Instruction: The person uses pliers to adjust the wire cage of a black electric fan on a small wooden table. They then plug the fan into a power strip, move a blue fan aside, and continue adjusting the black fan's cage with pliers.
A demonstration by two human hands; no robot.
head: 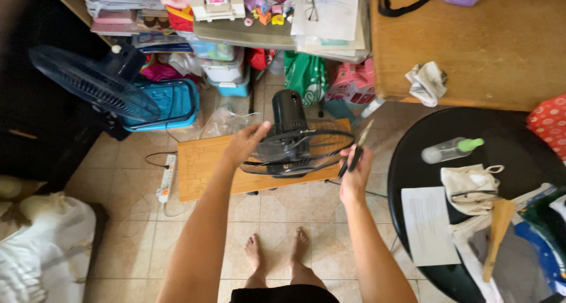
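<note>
Soft daylight fills the room, even and fairly bright, with no harsh glare anywhere. The tiled floor is well lit and my feet cast only faint shadows on it. The far left edge sinks into deep shade, where detail is lost. The round black surface shows a dull sheen near its rim. The wide lens bends straight lines toward the corners, so the shelf leans outward. My forearms look stretched low in the view. Focus is mostly crisp; the tool in my right grip is slightly smeared.
</note>
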